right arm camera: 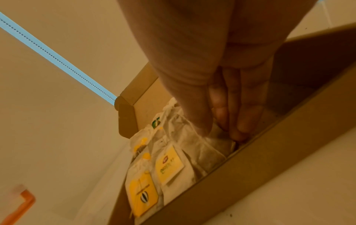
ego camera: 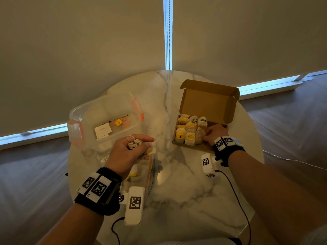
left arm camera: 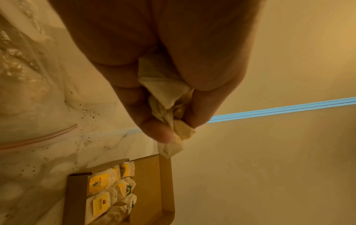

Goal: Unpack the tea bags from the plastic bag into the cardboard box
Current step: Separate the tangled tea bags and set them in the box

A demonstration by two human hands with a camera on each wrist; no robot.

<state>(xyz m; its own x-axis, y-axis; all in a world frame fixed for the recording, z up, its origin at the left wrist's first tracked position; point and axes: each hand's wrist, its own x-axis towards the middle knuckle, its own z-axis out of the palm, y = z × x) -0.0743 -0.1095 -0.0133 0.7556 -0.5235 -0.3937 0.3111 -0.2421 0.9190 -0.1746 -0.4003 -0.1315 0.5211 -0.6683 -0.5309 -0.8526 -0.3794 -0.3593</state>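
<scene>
On the round white marble surface (ego camera: 177, 191), the left hand (ego camera: 128, 151) clutches crumpled beige tea bags (ego camera: 134, 145) beside the open brown cardboard box (ego camera: 208, 101); the right hand (ego camera: 215, 132), fingers straight, presses inside it.

Box's (ego camera: 209, 105) right end seemingly free.

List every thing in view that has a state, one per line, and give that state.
cardboard box: lid open and upright, rows of tea bags inside.
left hand: grips crumpled tea bags.
right hand: fingers straight, pressing tea bags in the box.
plastic bag: flat on the table, zip end open or shut not clear.
clear container: no lid on, a few items inside.
</scene>
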